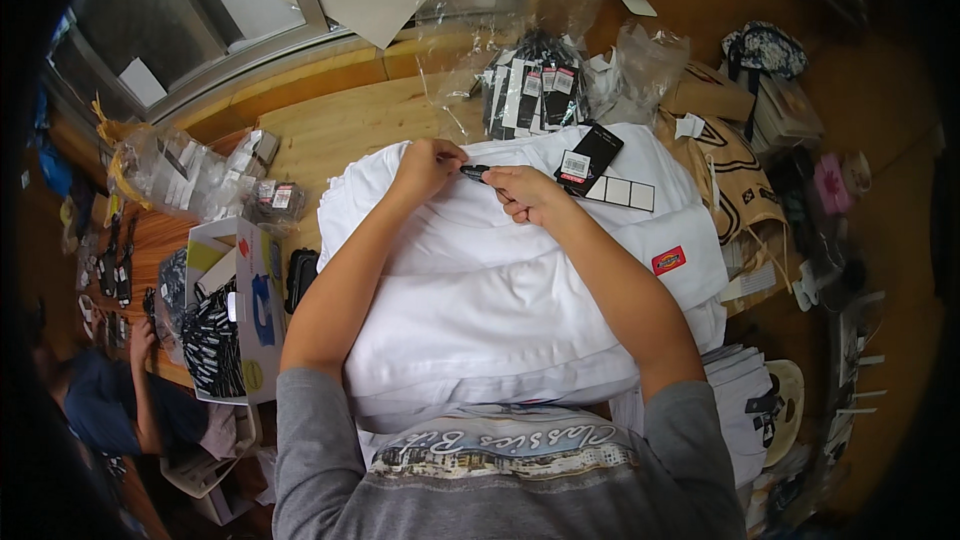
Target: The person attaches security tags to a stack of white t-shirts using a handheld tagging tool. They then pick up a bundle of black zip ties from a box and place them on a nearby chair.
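Observation:
A stack of folded white garments lies in front of me, with a small red patch on the right side. At the far edge of the top garment, a small black label shows between my hands. My right hand is closed, pinching the label's right end. Fingers pressed together, my left hand is closed at its left end; what they grip is hidden. Just right of my right hand lie a black hang tag with a barcode sticker and a strip of white square stickers.
Behind the stack, a clear plastic bag holds several black tags. Bagged tags and an open white box of black-and-white tags stand left. A co-worker's arm shows at far left. A brown printed bag lies right, above more folded garments.

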Available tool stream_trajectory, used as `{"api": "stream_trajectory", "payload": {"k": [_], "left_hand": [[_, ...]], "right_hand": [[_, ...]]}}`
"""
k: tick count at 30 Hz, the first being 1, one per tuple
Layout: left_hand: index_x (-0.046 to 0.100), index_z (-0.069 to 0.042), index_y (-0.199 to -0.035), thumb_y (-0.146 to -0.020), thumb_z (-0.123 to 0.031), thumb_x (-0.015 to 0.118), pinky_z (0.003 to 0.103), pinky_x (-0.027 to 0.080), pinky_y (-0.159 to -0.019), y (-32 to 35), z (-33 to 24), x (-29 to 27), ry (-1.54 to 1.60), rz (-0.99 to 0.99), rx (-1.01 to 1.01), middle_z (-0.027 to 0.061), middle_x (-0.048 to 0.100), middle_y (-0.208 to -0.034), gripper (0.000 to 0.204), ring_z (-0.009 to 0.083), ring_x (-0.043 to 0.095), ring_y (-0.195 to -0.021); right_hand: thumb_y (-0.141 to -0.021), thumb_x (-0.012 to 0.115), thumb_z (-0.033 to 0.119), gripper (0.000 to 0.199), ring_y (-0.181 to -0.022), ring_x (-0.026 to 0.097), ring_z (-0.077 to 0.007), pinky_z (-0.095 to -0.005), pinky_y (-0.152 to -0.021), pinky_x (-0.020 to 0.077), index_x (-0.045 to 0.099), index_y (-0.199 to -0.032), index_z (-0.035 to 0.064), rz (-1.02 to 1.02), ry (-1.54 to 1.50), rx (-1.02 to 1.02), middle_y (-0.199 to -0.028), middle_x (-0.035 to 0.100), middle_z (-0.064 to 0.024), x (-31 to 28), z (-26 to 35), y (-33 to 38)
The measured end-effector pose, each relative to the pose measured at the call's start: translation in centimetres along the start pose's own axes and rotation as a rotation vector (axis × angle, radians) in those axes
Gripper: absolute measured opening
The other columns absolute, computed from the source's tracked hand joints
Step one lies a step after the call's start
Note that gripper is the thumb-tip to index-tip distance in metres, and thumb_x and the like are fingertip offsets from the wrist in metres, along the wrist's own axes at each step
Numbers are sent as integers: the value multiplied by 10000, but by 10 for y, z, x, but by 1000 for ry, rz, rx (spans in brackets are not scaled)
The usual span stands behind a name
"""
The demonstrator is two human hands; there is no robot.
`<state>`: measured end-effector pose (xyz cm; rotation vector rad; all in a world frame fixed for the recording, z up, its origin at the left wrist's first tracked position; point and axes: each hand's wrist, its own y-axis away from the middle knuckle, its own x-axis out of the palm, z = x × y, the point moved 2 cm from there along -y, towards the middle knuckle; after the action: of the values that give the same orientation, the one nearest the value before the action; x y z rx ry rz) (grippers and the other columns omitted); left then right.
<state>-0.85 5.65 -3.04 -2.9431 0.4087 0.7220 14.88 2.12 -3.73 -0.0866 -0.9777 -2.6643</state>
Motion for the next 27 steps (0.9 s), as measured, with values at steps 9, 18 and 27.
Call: {"api": "stream_trajectory", "payload": {"k": [9,18,27], "left_hand": [[607,-14,-689,-595,-20,660,247,415,-514,6,0,-1,-61,-6,-43,62,576,-592,108,123,525,-535],[578,-11,-673,-587,7,649,220,428,-511,5,2,8,12,13,100,57,576,-604,114,98,542,-547],[548,10,-723,-715,7,587,179,466,-519,9,1,5,368,125,-177,59,578,-663,40,91,556,-582]], "right_hand": [[-744,562,235,116,-375,284,-62,-225,-345,222,562,-699,128,-84,226,-248,-480,385,37,-1,-2,-6],[-620,669,246,222,-722,591,-239,-321,-625,465,642,-825,167,-617,848,-463,-746,614,-100,11,5,5],[-605,701,236,330,-785,543,-224,-285,-676,426,618,-817,-2,-458,597,-593,-829,566,-128,0,1,-11]]}}
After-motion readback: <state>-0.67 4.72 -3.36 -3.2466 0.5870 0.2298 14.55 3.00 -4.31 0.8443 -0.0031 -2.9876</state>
